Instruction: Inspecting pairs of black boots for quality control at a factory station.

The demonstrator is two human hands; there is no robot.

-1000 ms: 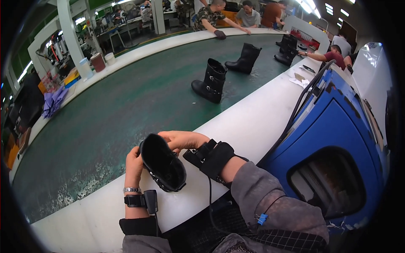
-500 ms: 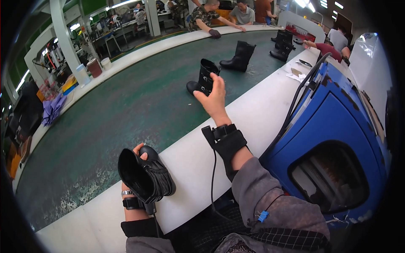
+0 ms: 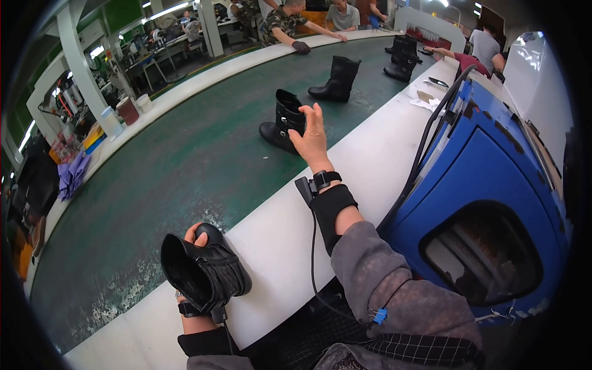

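A black boot (image 3: 225, 271) with a dark open shaft is in my left hand (image 3: 196, 236), whose fingers wrap over it near the toe; most of that hand is hidden behind the boot. It is held over the white ledge at the green belt's near side. Farther ahead, my right hand (image 3: 310, 139) reaches over the belt with thumb and fingers apart, holding nothing. Just beyond it stands a buckled black boot (image 3: 282, 126), upright on the belt. The fingertips overlap its shaft in the picture; whether they touch it I cannot tell.
The green belt (image 3: 185, 148) carries another black boot (image 3: 339, 80) and several more boots (image 3: 404, 58) farther off. To the right stands a blue machine (image 3: 481, 203) with a dark window and a black cable. Co-workers (image 3: 283, 28) are along the far side. Purple cloth (image 3: 74, 172) lies at left.
My view has shifted slightly. The standing buckled boot is nearer my right hand's open fingers. The boot in my left hand has tilted a little and stays held.
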